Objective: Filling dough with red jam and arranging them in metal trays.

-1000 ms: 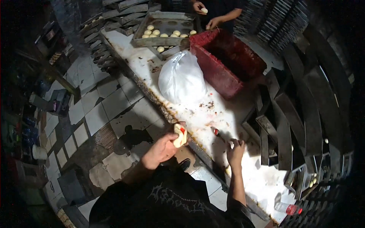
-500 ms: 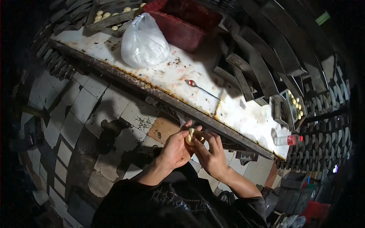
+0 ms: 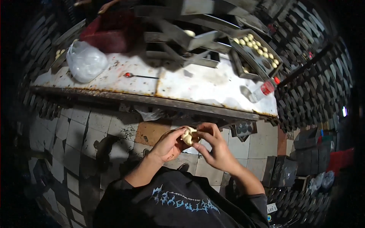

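Between my two hands, just off the near edge of the white-topped table, is a pale lump of dough with a folded, hollow-looking shape. My left hand holds it from the left, thumb lying along its upper side. From the right, the fingers and thumb of my right hand are curled onto its rim. The undersides of the dough and the left fingers are partly hidden. On the table beyond lies a spoon with something red in its bowl.
A tied white plastic bag stands at the left by a dark red crate. Metal trays are stacked along the back; one tray holds several dough balls. A red-capped bottle lies at the right. Another person's hand shows far left.
The view has swung to the right, bringing the tray of dough balls further in. My right fingers have spread along the dough's edge, and the dough looks more opened out.
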Demonstrator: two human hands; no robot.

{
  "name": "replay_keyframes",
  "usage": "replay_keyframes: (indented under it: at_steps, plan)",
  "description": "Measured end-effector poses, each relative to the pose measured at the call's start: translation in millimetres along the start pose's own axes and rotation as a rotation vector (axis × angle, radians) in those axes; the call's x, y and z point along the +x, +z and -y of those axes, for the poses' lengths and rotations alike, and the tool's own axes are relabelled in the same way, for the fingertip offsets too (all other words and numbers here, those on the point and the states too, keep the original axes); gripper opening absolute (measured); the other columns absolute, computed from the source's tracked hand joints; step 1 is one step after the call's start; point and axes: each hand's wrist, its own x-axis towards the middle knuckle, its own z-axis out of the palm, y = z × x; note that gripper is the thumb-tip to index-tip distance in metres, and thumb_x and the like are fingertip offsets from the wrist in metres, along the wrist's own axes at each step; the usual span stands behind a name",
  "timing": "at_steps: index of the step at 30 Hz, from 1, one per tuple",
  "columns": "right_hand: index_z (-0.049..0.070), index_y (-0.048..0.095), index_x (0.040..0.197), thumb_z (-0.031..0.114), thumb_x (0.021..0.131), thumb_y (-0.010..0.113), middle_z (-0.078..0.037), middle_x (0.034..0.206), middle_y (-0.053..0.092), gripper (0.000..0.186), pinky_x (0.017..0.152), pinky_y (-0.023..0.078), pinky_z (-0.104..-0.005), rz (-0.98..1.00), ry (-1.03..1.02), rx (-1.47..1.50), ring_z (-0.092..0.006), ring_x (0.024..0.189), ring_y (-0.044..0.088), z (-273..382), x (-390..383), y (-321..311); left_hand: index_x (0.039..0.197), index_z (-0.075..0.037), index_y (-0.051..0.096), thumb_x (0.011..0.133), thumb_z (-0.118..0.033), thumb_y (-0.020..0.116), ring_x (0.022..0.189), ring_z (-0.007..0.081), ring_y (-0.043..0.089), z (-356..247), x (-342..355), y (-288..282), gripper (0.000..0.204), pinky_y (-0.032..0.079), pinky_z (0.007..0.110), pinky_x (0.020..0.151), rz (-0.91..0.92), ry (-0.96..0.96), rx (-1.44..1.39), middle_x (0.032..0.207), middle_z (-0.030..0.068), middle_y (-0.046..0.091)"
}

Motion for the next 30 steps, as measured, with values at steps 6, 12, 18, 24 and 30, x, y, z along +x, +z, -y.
replay_keyframes:
  at_steps: [6, 12, 18, 24, 30]
  plan:
    - [-0.001, 0.052, 0.102, 0.012, 0.067, 0.076, -0.015, 0.095, 0.048, 0.045, 0.072, 0.044, -0.0362, -0.43, -0.11, -0.205, -0.0294, 0.086, 0.052, -24, -57, -23, 0.113, -0.002, 0.049, 0.092, -0.022, 0.036, 0.094, 0.0215, 0.058, 45, 28, 43, 0.031, 0.052, 0.035, 0.075, -0.023, 0.02, -0.111, 0.104, 0.0127, 0.058]
    - [0.001, 0.055, 0.089, -0.001, 0.068, 0.069, -0.011, 0.08, 0.05, 0.025, 0.062, 0.042, -0.0333, -0.506, -0.319, -0.34, -0.0257, 0.071, 0.051, -66, -43, -8, 0.11, -0.004, 0.05, 0.091, -0.023, 0.038, 0.087, 0.021, 0.058, 43, 56, 54, 0.03, 0.05, 0.032, 0.073, -0.131, -0.009, -0.133, 0.1, 0.0104, 0.057]
    - [0.0, 0.054, 0.084, 0.006, 0.079, 0.062, -0.01, 0.079, 0.049, 0.011, 0.06, 0.038, -0.0316, -0.357, -0.098, -0.101, -0.0237, 0.07, 0.048, -50, 35, -48, 0.118, 0.008, 0.044, 0.086, -0.009, 0.048, 0.09, 0.017, 0.057, -8, 78, 32, 0.036, 0.049, 0.029, 0.074, 0.068, 0.045, 0.355, 0.098, 0.0136, 0.058]
    - [-0.001, 0.057, 0.087, 0.012, 0.078, 0.066, -0.011, 0.079, 0.048, 0.018, 0.06, 0.038, -0.0299, -0.344, 0.201, 0.005, -0.0214, 0.07, 0.046, -77, 82, -36, 0.115, 0.006, 0.047, 0.09, -0.013, 0.048, 0.092, 0.0159, 0.055, -73, 130, -8, 0.032, 0.045, 0.026, 0.075, 0.402, -0.356, 0.113, 0.099, 0.0094, 0.057]
    - [0.005, 0.06, 0.106, 0.01, 0.071, 0.07, -0.011, 0.099, 0.053, 0.036, 0.085, 0.037, -0.0365, -0.392, 0.085, -0.262, -0.0284, 0.096, 0.046, -76, 102, -39, 0.103, -0.006, 0.055, 0.095, -0.033, 0.037, 0.076, 0.0178, 0.061, -78, 175, -17, 0.034, 0.052, 0.032, 0.065, 0.277, -0.592, -0.173, 0.089, 0.0079, 0.062]
